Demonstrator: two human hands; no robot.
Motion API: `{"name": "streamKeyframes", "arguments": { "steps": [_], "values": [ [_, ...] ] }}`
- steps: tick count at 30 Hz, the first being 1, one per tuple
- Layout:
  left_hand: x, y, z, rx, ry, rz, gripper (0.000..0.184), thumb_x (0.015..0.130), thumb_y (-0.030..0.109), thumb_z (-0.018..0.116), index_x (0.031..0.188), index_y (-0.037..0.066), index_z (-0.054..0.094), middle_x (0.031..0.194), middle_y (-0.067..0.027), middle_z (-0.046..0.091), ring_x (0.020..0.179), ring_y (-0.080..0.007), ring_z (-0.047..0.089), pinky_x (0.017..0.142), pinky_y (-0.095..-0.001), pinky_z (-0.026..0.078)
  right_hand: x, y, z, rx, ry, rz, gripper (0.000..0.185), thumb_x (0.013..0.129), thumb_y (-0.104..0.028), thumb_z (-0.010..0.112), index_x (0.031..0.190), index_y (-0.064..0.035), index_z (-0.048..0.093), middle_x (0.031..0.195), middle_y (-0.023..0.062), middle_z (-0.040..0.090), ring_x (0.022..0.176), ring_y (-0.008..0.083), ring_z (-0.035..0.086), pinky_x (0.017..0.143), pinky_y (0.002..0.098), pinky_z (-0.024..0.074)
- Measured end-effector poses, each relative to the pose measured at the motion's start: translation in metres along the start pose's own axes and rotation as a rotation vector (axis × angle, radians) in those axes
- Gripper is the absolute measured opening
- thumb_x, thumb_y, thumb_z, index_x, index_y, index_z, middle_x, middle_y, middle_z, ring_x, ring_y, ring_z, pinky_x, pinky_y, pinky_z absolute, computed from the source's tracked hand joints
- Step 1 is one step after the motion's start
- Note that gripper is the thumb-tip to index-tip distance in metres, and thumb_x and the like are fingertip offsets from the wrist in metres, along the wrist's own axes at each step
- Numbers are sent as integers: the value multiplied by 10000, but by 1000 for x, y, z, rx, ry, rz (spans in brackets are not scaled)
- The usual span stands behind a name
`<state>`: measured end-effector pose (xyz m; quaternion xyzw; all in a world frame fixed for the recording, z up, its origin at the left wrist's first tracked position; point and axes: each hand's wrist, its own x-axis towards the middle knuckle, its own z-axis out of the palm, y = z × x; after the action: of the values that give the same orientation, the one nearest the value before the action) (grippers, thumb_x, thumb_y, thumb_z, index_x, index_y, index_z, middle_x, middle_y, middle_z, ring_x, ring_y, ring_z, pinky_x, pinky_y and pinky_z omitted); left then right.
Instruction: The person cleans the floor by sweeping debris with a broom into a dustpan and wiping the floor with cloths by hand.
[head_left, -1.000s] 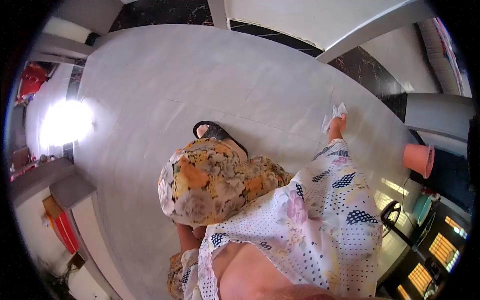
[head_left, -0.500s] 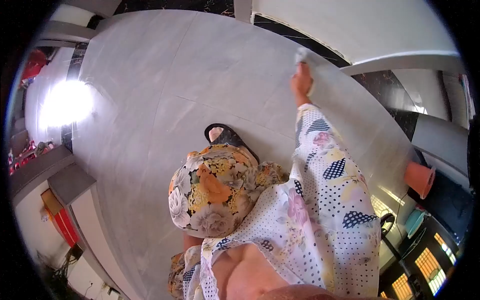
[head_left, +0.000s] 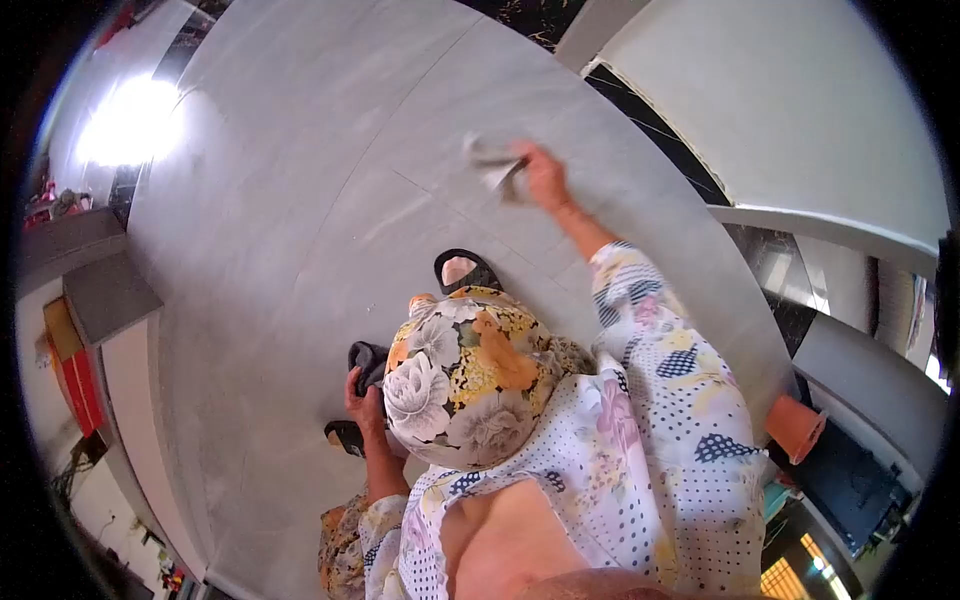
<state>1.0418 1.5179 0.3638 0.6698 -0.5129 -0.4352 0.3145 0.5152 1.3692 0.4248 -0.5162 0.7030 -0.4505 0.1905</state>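
Observation:
My right hand (head_left: 545,178) is stretched out over the grey tiled floor (head_left: 300,150), its fingers closed on a pale cloth (head_left: 497,172) smeared by motion. Whether the cloth touches the floor I cannot tell. Beside my bent knee, my left hand (head_left: 366,405) grips a dark grey cloth (head_left: 369,358), partly hidden behind the flowered trouser leg (head_left: 470,380). Black sandals are on my feet; one sandal (head_left: 466,270) is in front of the knee, the other sandal (head_left: 346,437) lies below my left hand.
A white panel (head_left: 770,100) with a black marble strip (head_left: 660,135) runs along the upper right. An orange pot (head_left: 796,428) stands at the right. On the left is a grey-topped step or cabinet (head_left: 110,295) with a red box (head_left: 80,390). Bright light glares off the floor.
My right hand has swept left and closer with the pale cloth, away from the white panel. My left hand and the dark cloth have come into view. The camera view has turned slightly.

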Motion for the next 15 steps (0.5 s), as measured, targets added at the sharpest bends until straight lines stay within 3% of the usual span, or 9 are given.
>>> {"name": "streamKeyframes", "arguments": {
  "steps": [2, 4, 5, 8, 9, 10, 12, 13, 15],
  "values": [
    [-1, -4, -1, -20, 13, -18, 433, 666, -64, 544, 1088, 12, 601, 1138, -116, 601, 1089, -228, 551, 969, -322, 396, 40, 15, -48, -248, 209, -144, 413, 799, 75, 399, 1129, -76, 595, 1123, 110, 623, 1028, 267, 594, 867, 337, 473],
    [-4, 10, -4, -51, 32, -46, 432, 663, -65, 542, 1085, 9, 600, 1136, -115, 602, 1089, -228, 552, 971, -324, 397, 72, 28, -86, -485, 244, 80, 375, 840, 13, 435, 1152, -122, 593, 1122, 128, 619, 1030, 314, 580, 876, 376, 461],
    [-7, 13, -5, -26, 33, -11, 429, 666, -64, 540, 1084, 10, 599, 1137, -114, 602, 1091, -229, 552, 973, -325, 396, 85, 61, -99, -564, 208, 156, 399, 851, -65, 479, 1238, -148, 527, 1231, 116, 556, 1116, 306, 526, 906, 399, 442],
    [-11, 32, -13, 21, 45, 24, 426, 673, -63, 536, 1087, 17, 596, 1146, -109, 600, 1102, -231, 550, 977, -324, 394, 104, 62, -74, -895, 288, 436, 478, 838, -136, 520, 1309, -166, 447, 1334, 99, 457, 1208, 307, 442, 933, 438, 417],
    [-12, 45, -15, 16, 43, -13, 429, 675, -65, 535, 1091, 22, 594, 1154, -106, 598, 1109, -232, 549, 979, -322, 393, 107, 53, -54, -924, 180, 455, 511, 818, -170, 538, 1316, -172, 423, 1335, 87, 420, 1214, 316, 419, 932, 474, 405],
    [-14, 53, -19, 16, 36, -52, 432, 677, -68, 534, 1095, 27, 593, 1162, -103, 596, 1116, -233, 547, 980, -321, 391, 101, 48, -28, -914, 193, 249, 482, 814, -167, 537, 1287, -166, 449, 1277, 95, 454, 1183, 317, 438, 934, 483, 397],
    [-24, -48, -7, -272, 2, -223, 432, 680, -66, 537, 1098, 28, 591, 1169, -102, 593, 1120, -231, 545, 980, -320, 390, 73, 75, 5, -924, 321, -125, 400, 817, -139, 505, 1216, -156, 515, 1185, 92, 512, 1132, 302, 469, 910, 480, 397],
    [-27, -52, -3, -277, -2, -211, 431, 681, -64, 538, 1099, 27, 590, 1170, -102, 592, 1121, -231, 544, 980, -319, 389, 66, 39, 21, -779, 50, 91, 379, 842, -120, 449, 1208, -159, 536, 1214, 73, 517, 1186, 270, 442, 916, 466, 380],
    [-27, 4, 12, -132, -8, -90, 429, 684, -61, 540, 1101, 27, 590, 1172, -104, 590, 1122, -229, 542, 981, -318, 387, 36, 55, 72, -674, -11, -111, 380, 862, -131, 424, 1223, -178, 533, 1274, 50, 498, 1264, 233, 379, 963, 499, 310]
  ]
}}
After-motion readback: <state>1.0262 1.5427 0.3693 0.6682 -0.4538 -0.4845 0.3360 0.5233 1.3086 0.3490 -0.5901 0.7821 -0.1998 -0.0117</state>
